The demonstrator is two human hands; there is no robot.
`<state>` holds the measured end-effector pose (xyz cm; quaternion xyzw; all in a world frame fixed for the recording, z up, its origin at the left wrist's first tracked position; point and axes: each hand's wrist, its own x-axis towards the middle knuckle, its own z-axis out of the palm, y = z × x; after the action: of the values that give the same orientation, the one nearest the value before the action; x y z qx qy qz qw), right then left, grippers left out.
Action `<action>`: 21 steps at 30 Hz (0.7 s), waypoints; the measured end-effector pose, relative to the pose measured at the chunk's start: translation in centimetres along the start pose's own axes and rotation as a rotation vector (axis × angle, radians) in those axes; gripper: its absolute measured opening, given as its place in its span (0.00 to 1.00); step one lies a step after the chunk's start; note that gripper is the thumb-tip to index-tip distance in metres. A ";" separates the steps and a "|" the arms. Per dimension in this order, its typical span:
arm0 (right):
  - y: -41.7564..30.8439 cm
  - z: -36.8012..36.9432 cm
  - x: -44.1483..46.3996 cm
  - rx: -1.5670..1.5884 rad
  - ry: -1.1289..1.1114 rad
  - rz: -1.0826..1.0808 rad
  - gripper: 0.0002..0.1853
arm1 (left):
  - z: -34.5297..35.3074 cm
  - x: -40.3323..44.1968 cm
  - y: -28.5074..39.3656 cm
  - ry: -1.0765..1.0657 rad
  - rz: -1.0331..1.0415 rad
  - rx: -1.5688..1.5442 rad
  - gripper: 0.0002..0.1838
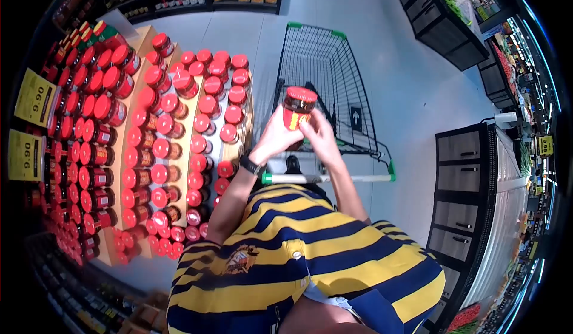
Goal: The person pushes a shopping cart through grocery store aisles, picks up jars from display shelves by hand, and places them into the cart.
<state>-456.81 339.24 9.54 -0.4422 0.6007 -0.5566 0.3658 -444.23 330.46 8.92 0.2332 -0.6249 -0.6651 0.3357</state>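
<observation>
A jar with a red lid [301, 94], dark contents and a red and yellow label is held upright between both hands, over the near end of a shopping cart [322, 53]. My left hand [276, 132], with a black watch on its wrist, has its fingers closed round the jar's left side and lower part. On the jar's right side lies my right hand [320, 136], its fingers pressed against the label. The jar's bottom is partly hidden by the hands. The cart's wire basket shows no goods inside.
Stepped shelves [190, 119] of many red-lidded jars stand on the left, with yellow price signs [36, 98] beside them. The cart's handle [358, 178] crosses in front of me. Dark cabinets [458, 185] stand on the right, and a produce stand [441, 21] is farther ahead.
</observation>
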 end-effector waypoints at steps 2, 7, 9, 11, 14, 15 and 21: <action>-0.8 0.1 0.8 0.182 -0.046 0.012 0.25 | -0.7 0.1 -0.2 -0.073 -0.041 -0.059 0.34; -1.5 0.0 1.7 0.456 -0.184 0.089 0.27 | -0.7 -0.1 0.8 -0.218 -0.031 -0.270 0.37; -1.3 0.0 1.8 0.373 -0.149 0.068 0.30 | -0.6 -0.1 0.4 -0.229 0.004 -0.288 0.40; -1.3 0.0 1.9 0.348 -0.126 0.048 0.32 | -0.2 0.1 0.1 -0.157 0.060 -0.135 0.41; -1.1 -0.3 2.1 0.037 -0.017 -0.098 0.37 | 0.5 0.4 -1.4 -0.030 0.144 0.063 0.43; -1.2 -0.4 2.1 -0.017 0.022 -0.090 0.38 | 0.9 0.6 -1.3 0.041 0.149 0.166 0.43; -1.7 -1.7 1.8 -0.217 0.122 -0.117 0.38 | 2.5 1.8 -2.8 0.113 0.272 0.158 0.41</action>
<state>-458.82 338.16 11.54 -0.4788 0.6518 -0.5344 0.2456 -447.71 330.84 6.62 0.2090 -0.6812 -0.5482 0.4380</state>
